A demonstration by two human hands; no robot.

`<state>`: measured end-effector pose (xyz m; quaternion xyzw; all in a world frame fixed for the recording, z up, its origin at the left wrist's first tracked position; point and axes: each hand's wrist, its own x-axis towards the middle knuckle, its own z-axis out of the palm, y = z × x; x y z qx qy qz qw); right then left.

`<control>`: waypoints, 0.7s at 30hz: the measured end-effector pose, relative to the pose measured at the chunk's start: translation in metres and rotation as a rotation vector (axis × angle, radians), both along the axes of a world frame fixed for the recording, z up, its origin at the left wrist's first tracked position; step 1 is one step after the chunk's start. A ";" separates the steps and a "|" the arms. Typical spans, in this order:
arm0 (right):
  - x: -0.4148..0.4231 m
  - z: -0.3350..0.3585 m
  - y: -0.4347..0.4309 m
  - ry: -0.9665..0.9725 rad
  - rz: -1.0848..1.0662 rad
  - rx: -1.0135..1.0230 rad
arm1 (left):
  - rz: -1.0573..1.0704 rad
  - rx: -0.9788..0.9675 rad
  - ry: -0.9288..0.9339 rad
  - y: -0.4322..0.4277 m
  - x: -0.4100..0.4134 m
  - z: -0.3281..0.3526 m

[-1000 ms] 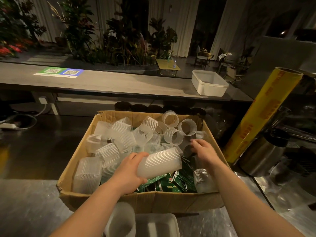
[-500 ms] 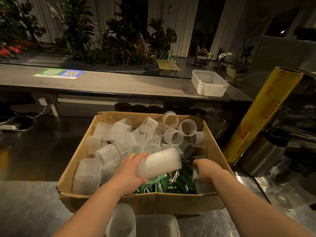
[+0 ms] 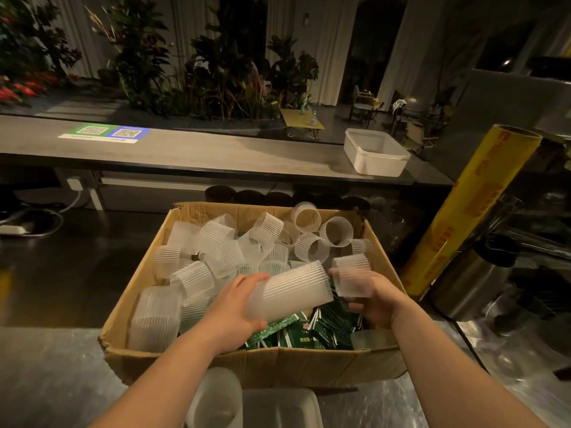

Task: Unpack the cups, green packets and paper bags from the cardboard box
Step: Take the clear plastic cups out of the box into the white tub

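An open cardboard box point(image 3: 265, 366) sits on the steel counter, full of ribbed translucent cups point(image 3: 216, 239). Over its near middle my left hand point(image 3: 230, 307) grips a stack of nested cups point(image 3: 289, 293) lying sideways. My right hand point(image 3: 375, 304) holds a single short cup point(image 3: 352, 278) just right of the stack's open end. Green packets point(image 3: 306, 333) lie in the box's near right corner under both hands. No paper bags show.
A yellow roll of cling film point(image 3: 469, 211) leans at the box's right, beside a steel jug point(image 3: 472, 282). A white tub point(image 3: 375, 152) stands on the far counter. A frosted cup point(image 3: 217, 400) and a plastic container point(image 3: 281, 409) sit in front of the box.
My right hand dipped into the box's right corner, took hold of a short cup and lifted it up beside the stack. The left hand and its stack stayed in place.
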<state>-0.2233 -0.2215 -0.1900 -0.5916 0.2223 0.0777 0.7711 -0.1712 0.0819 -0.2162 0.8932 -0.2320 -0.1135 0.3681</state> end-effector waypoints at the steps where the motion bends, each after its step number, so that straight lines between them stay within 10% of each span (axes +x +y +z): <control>1: -0.002 -0.001 0.001 0.008 0.053 0.016 | -0.008 -0.009 -0.005 0.000 0.000 0.000; 15: 0.010 -0.008 0.037 0.010 0.491 -0.562 | -0.062 0.015 -0.004 0.000 0.002 -0.003; 21: 0.021 -0.001 0.004 0.180 0.257 -0.620 | -0.018 0.041 -0.014 -0.001 0.002 -0.003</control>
